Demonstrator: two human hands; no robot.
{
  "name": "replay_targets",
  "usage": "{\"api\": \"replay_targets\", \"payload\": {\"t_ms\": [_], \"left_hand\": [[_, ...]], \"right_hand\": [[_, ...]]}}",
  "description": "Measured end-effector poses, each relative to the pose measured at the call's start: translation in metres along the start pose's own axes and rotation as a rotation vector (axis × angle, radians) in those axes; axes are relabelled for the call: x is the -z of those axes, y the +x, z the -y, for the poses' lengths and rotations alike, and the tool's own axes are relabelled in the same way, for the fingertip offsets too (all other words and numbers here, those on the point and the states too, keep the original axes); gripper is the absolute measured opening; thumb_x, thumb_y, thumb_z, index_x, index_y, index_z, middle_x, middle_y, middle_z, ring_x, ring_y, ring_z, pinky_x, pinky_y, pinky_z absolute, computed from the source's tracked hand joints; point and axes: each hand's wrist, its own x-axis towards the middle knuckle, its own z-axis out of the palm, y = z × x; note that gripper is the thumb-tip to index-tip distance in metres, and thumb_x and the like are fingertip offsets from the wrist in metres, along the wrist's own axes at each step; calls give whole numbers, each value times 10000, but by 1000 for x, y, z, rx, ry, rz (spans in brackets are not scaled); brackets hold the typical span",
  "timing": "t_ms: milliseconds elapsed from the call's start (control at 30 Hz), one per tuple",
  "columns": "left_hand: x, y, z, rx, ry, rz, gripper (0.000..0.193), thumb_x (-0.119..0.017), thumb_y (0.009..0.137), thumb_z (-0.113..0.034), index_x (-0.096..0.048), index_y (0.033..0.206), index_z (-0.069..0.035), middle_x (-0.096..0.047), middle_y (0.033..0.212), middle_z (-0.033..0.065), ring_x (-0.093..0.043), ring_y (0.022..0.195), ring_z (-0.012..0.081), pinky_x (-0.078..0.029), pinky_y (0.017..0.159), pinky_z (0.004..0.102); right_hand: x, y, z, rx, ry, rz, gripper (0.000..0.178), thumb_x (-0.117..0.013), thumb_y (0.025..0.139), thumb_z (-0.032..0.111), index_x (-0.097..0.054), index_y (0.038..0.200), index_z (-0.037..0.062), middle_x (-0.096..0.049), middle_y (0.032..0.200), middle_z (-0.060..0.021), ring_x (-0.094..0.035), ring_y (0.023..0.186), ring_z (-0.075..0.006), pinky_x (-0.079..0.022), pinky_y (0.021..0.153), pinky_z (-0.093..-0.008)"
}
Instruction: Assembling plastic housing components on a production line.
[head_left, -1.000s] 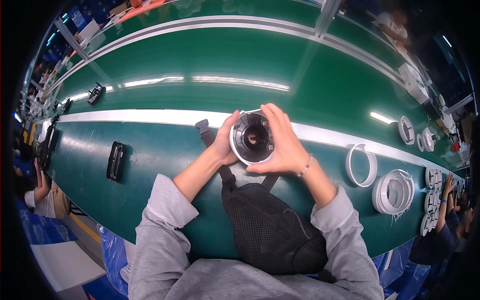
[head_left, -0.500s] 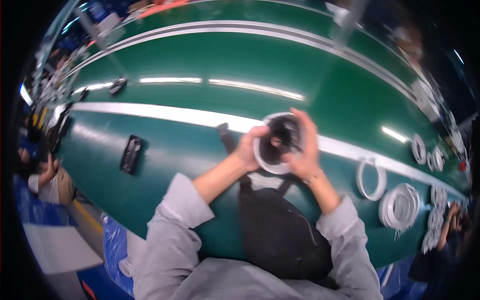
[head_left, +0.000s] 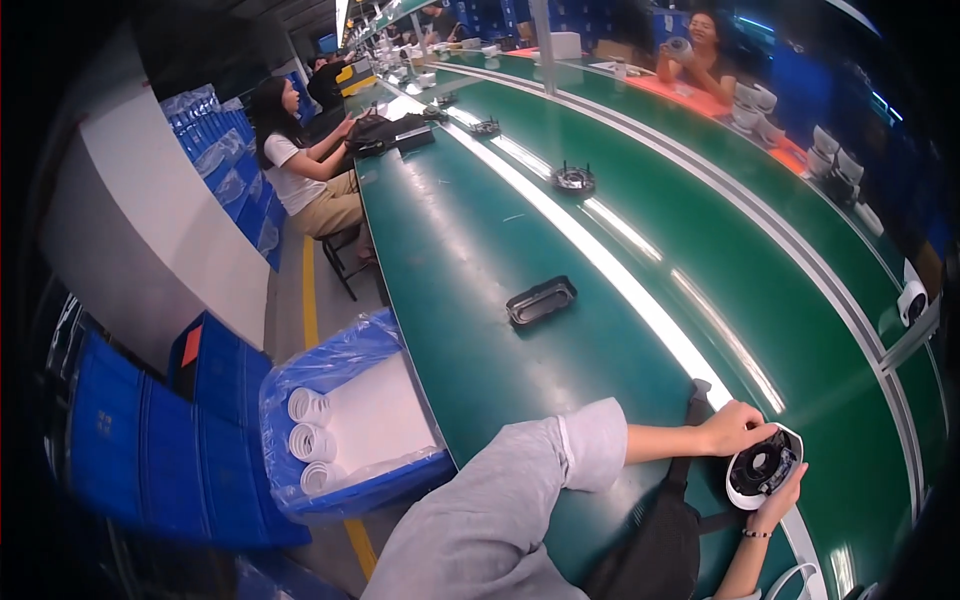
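Note:
Both my hands hold a rounded white housing (head_left: pixel 763 466) with black parts and a round centre inside. Its open side faces up, above the pale strip along the bench. My left hand (head_left: pixel 738 430) grips its upper left edge. Fingers of my right hand (head_left: pixel 782 500) close on its lower right side, with a dark bracelet on that wrist. Close by, a black bag (head_left: pixel 650 550) with a strap (head_left: pixel 697 405) lies beneath my forearms. Farther left on the green bench (head_left: pixel 470 250) rests a black oblong tray-like part (head_left: pixel 541 301).
A blue crate (head_left: pixel 400 478) lined with plastic holds white rings beside the bench. Black round assemblies (head_left: pixel 573 180) sit along the green line surface. One co-worker (head_left: pixel 310 165) sits at the far left; another person (head_left: pixel 700 65) is across the line. Metal posts (head_left: pixel 543 45) rise beyond.
My view has swung left, bringing the crate and co-workers into sight. The housing, still in both hands, now appears at the lower right with its inside seen more clearly.

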Motion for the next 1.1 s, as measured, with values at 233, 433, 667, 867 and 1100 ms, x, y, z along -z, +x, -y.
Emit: {"api": "replay_targets", "payload": {"t_ms": [233, 433, 667, 867, 1100], "left_hand": [[0, 7, -4, 54, -48, 136, 377, -518, 815, -270, -530, 628, 57, -511, 520, 101, -440, 498, 102, -371, 471, 276], [-6, 16, 15, 83, -21, 107, 453, -498, 801, -344, -527, 608, 66, -491, 498, 154, -473, 469, 157, -388, 477, 311], [-21, 64, 34, 162, -158, -163, 511, -478, 810, -394, -547, 608, 70, -520, 482, 119, -544, 440, 166, -423, 401, 299], [-18, 96, 52, 312, -211, -195, 517, -481, 811, -418, -536, 616, 58, -554, 527, 110, -552, 396, 165, -437, 342, 260], [-14, 92, 40, 393, -64, -14, 489, -507, 796, -390, -568, 693, 85, -582, 576, 150, -588, 462, 210, -483, 440, 287]], "right_hand": [[4, 8, 4, 51, -48, -23, 502, -313, 908, 381, -501, 1039, -65, -552, 992, -98, -540, 866, -155, -432, 777, -259], [4, 12, 2, -7, -27, -39, 498, -350, 897, 385, -480, 1089, -56, -530, 1066, -104, -522, 938, -161, -419, 815, -272], [5, 8, -6, 100, -11, -132, 496, -345, 881, 407, -304, 1249, 78, -365, 1244, -88, -423, 1032, -212, -414, 762, -322], [2, 4, -6, 251, -60, -106, 469, -340, 887, 374, -302, 1257, 89, -349, 1261, -72, -417, 1013, -201, -403, 727, -302], [4, -14, 14, 403, -194, -58, 403, -360, 890, 279, -357, 1214, 39, -389, 1235, -76, -432, 1021, -180, -400, 754, -306]]}}
